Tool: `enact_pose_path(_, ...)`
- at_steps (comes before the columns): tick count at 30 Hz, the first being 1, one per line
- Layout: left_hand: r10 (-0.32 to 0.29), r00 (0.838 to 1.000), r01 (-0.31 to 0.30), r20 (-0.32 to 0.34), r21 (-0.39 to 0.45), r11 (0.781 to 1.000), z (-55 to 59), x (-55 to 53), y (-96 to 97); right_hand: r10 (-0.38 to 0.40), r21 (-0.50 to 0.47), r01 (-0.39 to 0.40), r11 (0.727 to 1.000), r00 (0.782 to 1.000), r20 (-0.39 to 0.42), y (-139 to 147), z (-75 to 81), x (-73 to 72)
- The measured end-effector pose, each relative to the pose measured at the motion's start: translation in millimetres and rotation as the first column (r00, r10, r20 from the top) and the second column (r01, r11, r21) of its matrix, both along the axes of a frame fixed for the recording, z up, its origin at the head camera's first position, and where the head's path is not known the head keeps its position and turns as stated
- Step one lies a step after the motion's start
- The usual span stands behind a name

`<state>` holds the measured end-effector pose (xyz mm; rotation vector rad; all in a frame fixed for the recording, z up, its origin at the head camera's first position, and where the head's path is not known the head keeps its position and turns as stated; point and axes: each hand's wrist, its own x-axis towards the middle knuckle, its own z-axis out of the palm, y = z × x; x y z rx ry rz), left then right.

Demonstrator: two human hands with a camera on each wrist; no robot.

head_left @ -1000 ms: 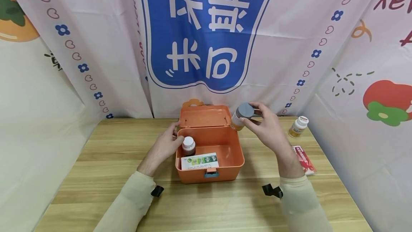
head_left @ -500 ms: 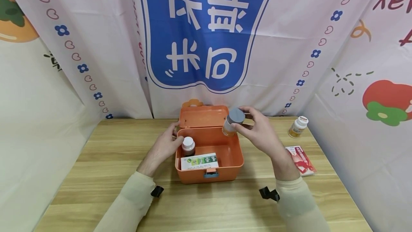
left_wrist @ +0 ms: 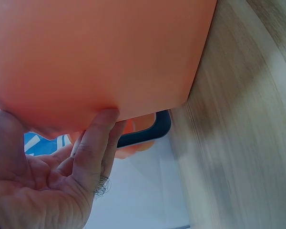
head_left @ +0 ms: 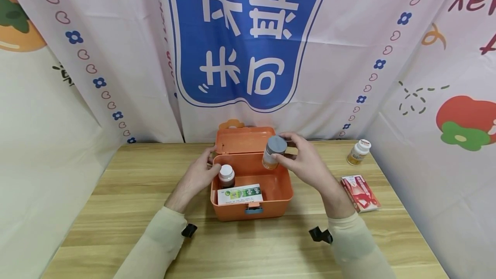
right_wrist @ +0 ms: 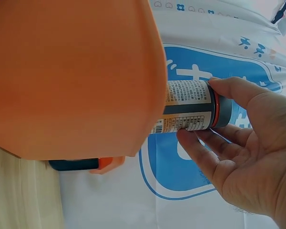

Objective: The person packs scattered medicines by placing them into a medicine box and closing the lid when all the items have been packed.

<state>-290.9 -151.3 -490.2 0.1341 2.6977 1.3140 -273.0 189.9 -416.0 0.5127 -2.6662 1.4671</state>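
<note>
An orange storage box sits on the table with its lid tipped back. My left hand holds the box's left side, thumb at the rim and fingers against the outer wall; the left wrist view shows those fingers on the orange plastic. My right hand pinches a grey-capped bottle between thumb and fingers, over the box's back right part. In the right wrist view the box wall hides the bottle's lower end. Inside the box are a white-capped bottle and a white-and-green carton.
A white-capped bottle with a yellow label stands at the table's back right. In front of it lies a red-and-white packet. Printed cloth hangs close behind the box. A blue latch is on the box front.
My right hand has carried the grey-capped bottle left and down, from the box's right edge to over its inside. The red packet has come into fuller view. My left hand stays put.
</note>
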Motion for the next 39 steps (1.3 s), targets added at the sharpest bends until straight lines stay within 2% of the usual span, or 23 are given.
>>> enact_pose_path(9, -0.002, 1.0, 0.002, 0.001, 0.003, 1.0, 0.6, -0.1, 0.2, 0.038, 0.004, -0.038, 0.999, 0.999, -0.007, -8.7, -5.6, -0.8)
enact_pose_path(28, 0.002, 1.0, -0.002, 0.006, 0.007, 1.0, -1.5, -0.2, -0.6, 0.086, 0.122, -0.085, 0.989, 0.996, -0.004, -29.2, -19.4, -2.9)
enact_pose_path(39, 0.0, 1.0, -0.001, 0.005, 0.004, 1.0, -1.0, 0.2, -0.5, 0.136, 0.114, -0.139, 0.984, 0.99, 0.036, -41.9, -25.0, -5.9)
